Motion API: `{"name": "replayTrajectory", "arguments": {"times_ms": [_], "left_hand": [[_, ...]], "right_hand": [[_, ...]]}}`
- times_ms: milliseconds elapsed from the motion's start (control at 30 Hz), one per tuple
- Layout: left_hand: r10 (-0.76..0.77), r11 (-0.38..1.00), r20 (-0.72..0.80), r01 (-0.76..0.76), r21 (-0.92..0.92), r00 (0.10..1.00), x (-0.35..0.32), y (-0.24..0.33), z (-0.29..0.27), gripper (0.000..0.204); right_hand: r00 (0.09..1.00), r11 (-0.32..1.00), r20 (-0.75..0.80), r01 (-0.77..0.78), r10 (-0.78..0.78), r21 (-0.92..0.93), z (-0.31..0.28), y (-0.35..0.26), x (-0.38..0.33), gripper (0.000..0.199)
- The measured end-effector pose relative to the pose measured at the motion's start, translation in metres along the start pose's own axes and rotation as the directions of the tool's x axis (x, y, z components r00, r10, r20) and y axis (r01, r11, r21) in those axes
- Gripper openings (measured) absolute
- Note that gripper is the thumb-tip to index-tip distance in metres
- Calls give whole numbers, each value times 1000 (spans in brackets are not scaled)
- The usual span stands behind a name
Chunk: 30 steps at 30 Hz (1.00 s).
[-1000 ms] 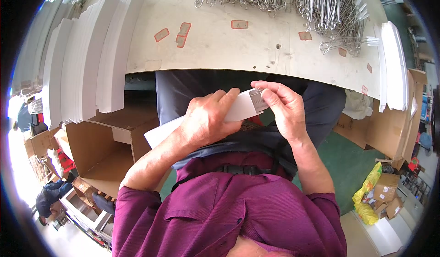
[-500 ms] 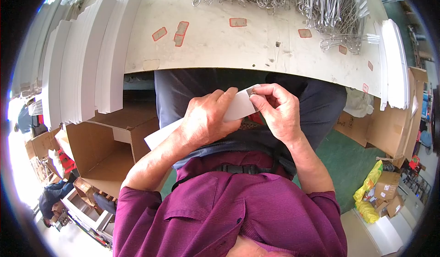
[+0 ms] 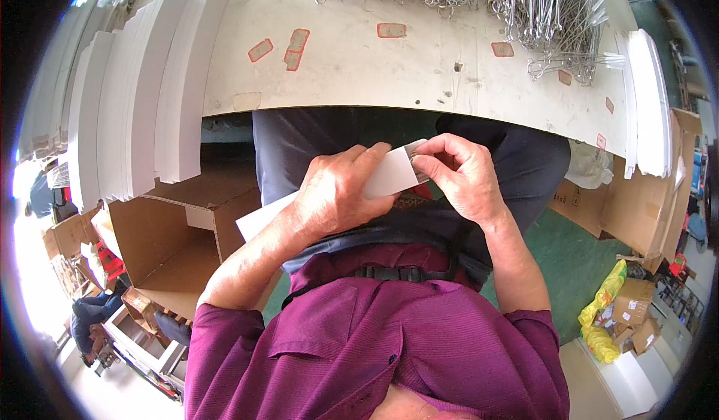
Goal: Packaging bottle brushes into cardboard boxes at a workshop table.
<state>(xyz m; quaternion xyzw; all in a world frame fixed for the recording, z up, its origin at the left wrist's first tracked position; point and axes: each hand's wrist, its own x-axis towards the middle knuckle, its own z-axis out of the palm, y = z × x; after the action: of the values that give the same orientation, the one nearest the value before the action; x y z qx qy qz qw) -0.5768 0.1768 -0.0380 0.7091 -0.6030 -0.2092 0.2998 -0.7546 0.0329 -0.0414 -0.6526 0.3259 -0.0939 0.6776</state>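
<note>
White card (image 3: 389, 177) between both hands

Seated at a worn white worktable (image 3: 359, 68), you hold a long white card strip (image 3: 386, 179) over your lap. Your left hand (image 3: 333, 195) wraps around its middle, while your right hand (image 3: 460, 177) pinches its far end, where a small metal piece (image 3: 416, 153) shows between the fingertips. Stacks of white card strips (image 3: 142, 90) stand along the table's left side, with more at its right edge (image 3: 648, 98). Wire hooks (image 3: 524, 8) lie heaped at the far edge. An open cardboard box (image 3: 176, 248) sits below at your left.
</note>
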Motion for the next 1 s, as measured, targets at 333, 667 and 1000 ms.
{"name": "replayTrajectory", "arguments": {"times_ms": [333, 667, 1000], "left_hand": [[2, 1000, 16, -3, 24, 1000, 2, 1, 0, 56], [-121, 972, 171, 151, -178, 978, 13, 9, -19, 78], [-103, 973, 126, 127, -194, 987, 8, 13, -10, 72]], "right_hand": [[966, 921, -14, 241, -257, -306, -1, -1, 0, 13], [985, 985, -7, 172, -172, 28, 0, -5, -19, 22], [981, 966, -195, 69, -19, 251, 24, 1, -23, 25]]}}
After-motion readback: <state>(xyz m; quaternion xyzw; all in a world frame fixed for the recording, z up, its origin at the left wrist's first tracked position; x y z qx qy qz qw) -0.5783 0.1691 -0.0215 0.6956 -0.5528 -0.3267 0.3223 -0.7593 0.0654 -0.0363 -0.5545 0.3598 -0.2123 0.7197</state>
